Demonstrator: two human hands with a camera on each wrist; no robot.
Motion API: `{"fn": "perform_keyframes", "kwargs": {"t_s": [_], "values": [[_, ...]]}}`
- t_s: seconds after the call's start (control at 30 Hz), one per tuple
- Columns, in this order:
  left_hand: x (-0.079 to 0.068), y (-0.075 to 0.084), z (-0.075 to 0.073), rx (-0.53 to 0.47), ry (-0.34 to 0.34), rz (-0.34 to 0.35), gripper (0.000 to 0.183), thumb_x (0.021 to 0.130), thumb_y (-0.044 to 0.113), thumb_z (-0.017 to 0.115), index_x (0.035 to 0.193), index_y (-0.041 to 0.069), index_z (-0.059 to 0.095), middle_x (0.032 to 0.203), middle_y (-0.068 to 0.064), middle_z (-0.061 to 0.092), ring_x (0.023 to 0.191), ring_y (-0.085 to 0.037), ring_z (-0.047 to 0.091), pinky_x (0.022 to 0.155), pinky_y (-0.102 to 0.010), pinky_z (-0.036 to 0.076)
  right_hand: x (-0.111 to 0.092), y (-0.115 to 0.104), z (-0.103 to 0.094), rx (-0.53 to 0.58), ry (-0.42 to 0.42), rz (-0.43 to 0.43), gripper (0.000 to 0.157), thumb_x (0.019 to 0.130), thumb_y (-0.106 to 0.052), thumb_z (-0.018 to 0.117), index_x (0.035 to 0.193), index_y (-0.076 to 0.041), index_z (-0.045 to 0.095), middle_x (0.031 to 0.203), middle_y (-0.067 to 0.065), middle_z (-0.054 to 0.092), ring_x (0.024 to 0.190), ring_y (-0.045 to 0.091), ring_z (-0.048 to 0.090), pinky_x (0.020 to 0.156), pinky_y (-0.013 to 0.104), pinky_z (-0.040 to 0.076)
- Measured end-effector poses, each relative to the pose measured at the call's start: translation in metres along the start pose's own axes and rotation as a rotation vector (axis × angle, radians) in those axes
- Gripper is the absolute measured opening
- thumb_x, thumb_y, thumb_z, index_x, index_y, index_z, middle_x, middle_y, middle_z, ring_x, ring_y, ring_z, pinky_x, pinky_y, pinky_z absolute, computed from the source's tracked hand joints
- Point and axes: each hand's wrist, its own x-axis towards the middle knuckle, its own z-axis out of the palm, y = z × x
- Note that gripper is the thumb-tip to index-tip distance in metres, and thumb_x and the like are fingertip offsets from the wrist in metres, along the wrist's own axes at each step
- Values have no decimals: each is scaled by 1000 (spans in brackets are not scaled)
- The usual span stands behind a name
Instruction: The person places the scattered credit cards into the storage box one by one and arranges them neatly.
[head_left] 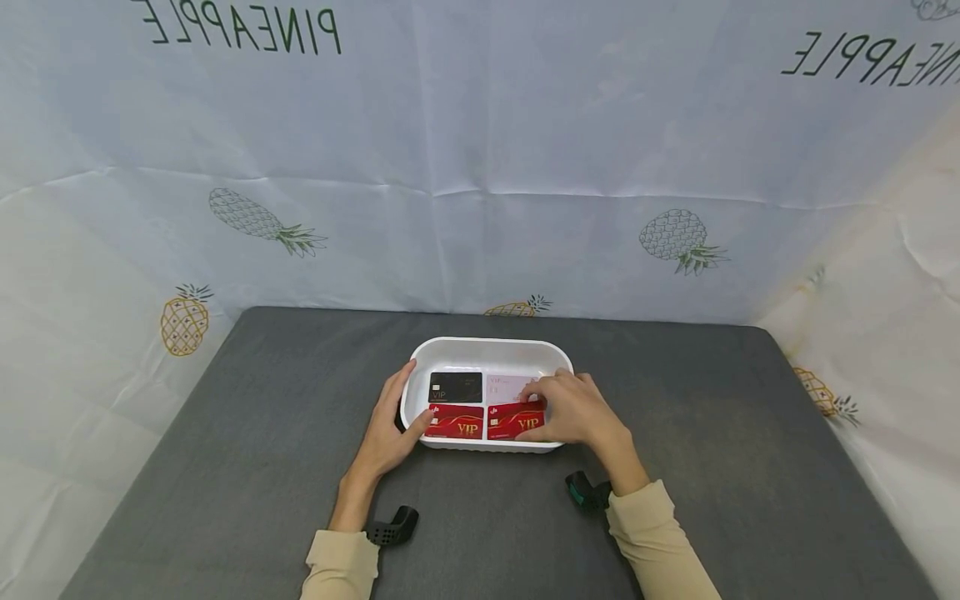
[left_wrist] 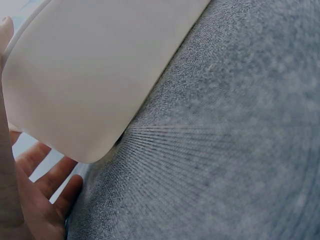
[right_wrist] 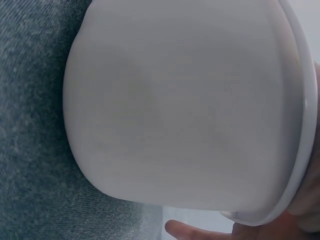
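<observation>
A white tray (head_left: 491,343) with rounded corners lies on the grey table, and cards lie in rows inside it. The front row has two red VIP cards, a left one (head_left: 450,422) and a right one (head_left: 504,421). Behind them are a black VIP card (head_left: 455,387) and a pale pink card (head_left: 504,387). My left hand (head_left: 388,433) holds the tray's left end, thumb over the rim and fingers along the outside. Thumb and fingers of my right hand (head_left: 573,410) grip the right red card across its front and back edges. Both wrist views mostly show the tray's outer wall (right_wrist: 185,105).
The grey tabletop (head_left: 247,467) extends around the tray on all sides. Behind it hangs a pale cloth (head_left: 480,125) printed with pineapples. A black band with a camera (head_left: 393,527) sits at the left wrist, and another (head_left: 588,492) at the right.
</observation>
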Motion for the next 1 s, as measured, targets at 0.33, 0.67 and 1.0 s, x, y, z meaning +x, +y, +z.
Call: {"fn": "perform_keyframes", "kwargs": {"t_s": [0.33, 0.67, 1.0], "values": [[0, 1, 1, -3, -1, 2, 79, 87, 24, 69, 158, 11, 37, 154, -21, 44, 137, -41, 47, 111, -68, 36, 2, -1, 1, -25, -19, 17, 49, 70, -50, 91, 108, -23, 78, 104, -7, 76, 88, 11, 53, 87, 46, 48], [0, 0, 1, -15, 4, 30, 79, 88, 23, 69, 158, 10, 37, 155, -22, 44, 139, -42, 45, 112, -68, 34, 3, 0, 1, -25, -14, 10, 51, 67, -48, 93, 109, -22, 78, 101, -6, 76, 85, 11, 50, 76, 36, 46], [0, -2, 2, -19, 3, 36, 79, 88, 24, 69, 159, 11, 37, 156, -21, 44, 142, -41, 44, 113, -68, 32, 3, -1, 1, -16, -8, 22, 49, 66, -47, 93, 107, -22, 79, 99, -6, 75, 85, 11, 50, 74, 33, 45]]}}
